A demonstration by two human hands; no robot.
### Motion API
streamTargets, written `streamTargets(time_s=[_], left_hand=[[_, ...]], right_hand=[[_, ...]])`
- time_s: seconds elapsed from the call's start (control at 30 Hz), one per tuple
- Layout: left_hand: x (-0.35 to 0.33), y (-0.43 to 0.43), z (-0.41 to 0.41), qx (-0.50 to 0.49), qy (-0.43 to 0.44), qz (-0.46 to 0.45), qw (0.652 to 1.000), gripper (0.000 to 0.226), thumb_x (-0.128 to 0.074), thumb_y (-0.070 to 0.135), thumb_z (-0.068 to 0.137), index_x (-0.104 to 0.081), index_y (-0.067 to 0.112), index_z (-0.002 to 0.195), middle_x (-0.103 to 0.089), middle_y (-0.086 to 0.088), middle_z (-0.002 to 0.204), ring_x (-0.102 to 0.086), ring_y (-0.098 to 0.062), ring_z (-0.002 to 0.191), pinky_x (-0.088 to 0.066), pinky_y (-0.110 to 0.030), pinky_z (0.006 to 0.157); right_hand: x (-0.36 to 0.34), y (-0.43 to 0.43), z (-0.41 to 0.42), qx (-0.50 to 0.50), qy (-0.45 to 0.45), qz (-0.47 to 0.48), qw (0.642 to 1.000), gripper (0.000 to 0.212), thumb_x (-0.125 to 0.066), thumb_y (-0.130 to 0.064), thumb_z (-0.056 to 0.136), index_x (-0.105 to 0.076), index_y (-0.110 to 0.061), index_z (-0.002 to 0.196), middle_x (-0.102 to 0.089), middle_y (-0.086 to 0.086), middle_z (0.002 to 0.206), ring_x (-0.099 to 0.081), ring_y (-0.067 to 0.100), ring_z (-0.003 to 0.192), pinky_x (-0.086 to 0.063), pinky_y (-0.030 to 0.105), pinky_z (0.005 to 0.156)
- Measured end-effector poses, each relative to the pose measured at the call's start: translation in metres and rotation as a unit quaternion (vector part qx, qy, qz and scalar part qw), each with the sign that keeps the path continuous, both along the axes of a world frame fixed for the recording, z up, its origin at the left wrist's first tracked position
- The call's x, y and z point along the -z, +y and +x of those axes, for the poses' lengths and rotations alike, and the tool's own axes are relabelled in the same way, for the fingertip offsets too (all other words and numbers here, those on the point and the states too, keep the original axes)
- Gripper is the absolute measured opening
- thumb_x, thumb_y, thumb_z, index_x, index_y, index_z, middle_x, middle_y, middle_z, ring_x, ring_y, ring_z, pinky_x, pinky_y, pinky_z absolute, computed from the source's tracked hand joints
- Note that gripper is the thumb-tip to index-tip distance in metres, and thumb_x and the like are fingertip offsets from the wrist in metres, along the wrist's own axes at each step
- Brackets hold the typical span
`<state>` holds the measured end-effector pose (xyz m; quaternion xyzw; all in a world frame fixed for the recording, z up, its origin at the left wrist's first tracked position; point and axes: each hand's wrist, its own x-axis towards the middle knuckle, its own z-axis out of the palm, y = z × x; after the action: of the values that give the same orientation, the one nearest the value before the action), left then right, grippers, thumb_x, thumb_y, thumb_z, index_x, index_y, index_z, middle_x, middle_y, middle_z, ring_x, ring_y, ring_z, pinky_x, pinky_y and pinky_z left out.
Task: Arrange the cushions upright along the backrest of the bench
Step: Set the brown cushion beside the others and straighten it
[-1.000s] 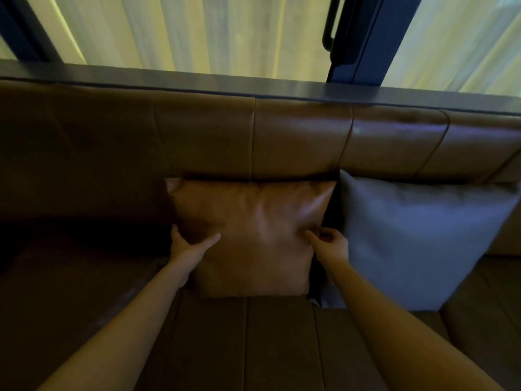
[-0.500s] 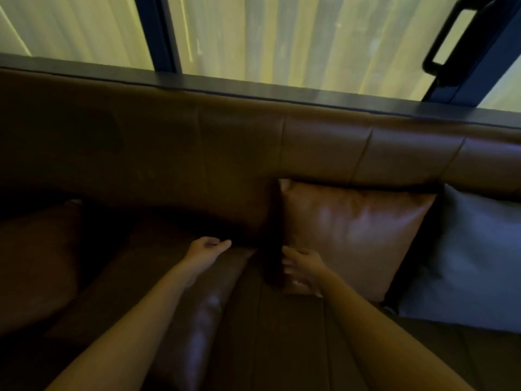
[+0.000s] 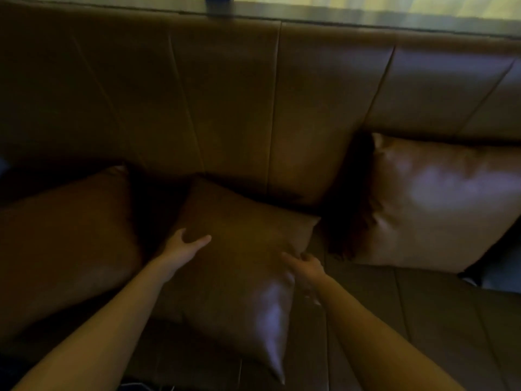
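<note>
Brown leather cushion (image 3: 239, 266) lies between left hand (image 3: 184, 245), spread open, and right hand (image 3: 306, 266) pinching its edge.

Your centre cushion (image 3: 239, 266): plain dark brown, glossy, pale sheen at its lower right corner. Cushion at left of frame (image 3: 64, 241): same dark brown, unpatterned. Cushion at right (image 3: 439, 204): lighter tan, whitish glare. Backrest (image 3: 225, 103): brown, dark vertical seams. Upper right: pale yellow-green curtain (image 3: 423, 2).
</note>
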<state>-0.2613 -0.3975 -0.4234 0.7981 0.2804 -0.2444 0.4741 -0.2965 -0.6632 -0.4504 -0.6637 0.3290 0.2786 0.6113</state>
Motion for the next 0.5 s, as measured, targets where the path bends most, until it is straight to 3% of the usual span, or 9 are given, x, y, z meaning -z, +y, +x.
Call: streamTargets(time_s=[0.1, 0.2, 0.37, 0.5], left_hand=[[0.024, 0.016, 0.019, 0.01, 0.012, 0.027, 1.0, 0.096, -0.067, 0.054, 0.078, -0.014, 0.026, 0.153, -0.013, -0.008, 0.16, -0.02, -0.037, 0.144, -0.027, -0.055, 0.112], [0.04, 0.027, 0.042, 0.048, 0.041, 0.059, 0.996, 0.116, -0.076, 0.056, 0.065, -0.006, 0.028, 0.153, -0.006, -0.007, 0.161, -0.015, -0.037, 0.146, -0.025, -0.056, 0.113], [0.051, 0.039, 0.067, 0.015, 0.064, 0.032, 0.997, 0.124, -0.084, 0.041, 0.061, -0.003, 0.024, 0.154, -0.011, -0.008, 0.161, -0.019, -0.037, 0.144, -0.026, -0.054, 0.112], [0.049, 0.042, 0.067, 0.022, 0.075, 0.045, 0.996, 0.15, -0.084, 0.055, 0.029, -0.007, 0.023, 0.154, -0.015, -0.01, 0.159, -0.024, -0.038, 0.142, -0.031, -0.057, 0.11]], right_hand=[[0.027, 0.008, 0.008, 0.019, 0.006, 0.021, 1.0, 0.087, -0.07, -0.043, 0.081, -0.027, -0.014, 0.151, -0.042, 0.015, 0.149, -0.049, 0.036, 0.13, -0.046, 0.047, 0.102], [0.048, 0.014, 0.016, 0.059, 0.001, 0.012, 0.998, 0.1, -0.075, -0.048, 0.074, -0.02, -0.017, 0.152, -0.038, 0.013, 0.152, -0.043, 0.038, 0.135, -0.041, 0.054, 0.104], [0.068, 0.012, 0.032, 0.124, 0.033, 0.004, 0.992, 0.111, -0.073, -0.062, 0.065, -0.02, -0.019, 0.152, -0.034, 0.013, 0.154, -0.036, 0.039, 0.14, -0.03, 0.063, 0.107], [0.068, 0.009, 0.035, 0.137, 0.04, 0.009, 0.99, 0.117, -0.081, -0.058, 0.058, -0.02, -0.022, 0.151, -0.033, 0.014, 0.154, -0.035, 0.042, 0.14, -0.03, 0.069, 0.104]])
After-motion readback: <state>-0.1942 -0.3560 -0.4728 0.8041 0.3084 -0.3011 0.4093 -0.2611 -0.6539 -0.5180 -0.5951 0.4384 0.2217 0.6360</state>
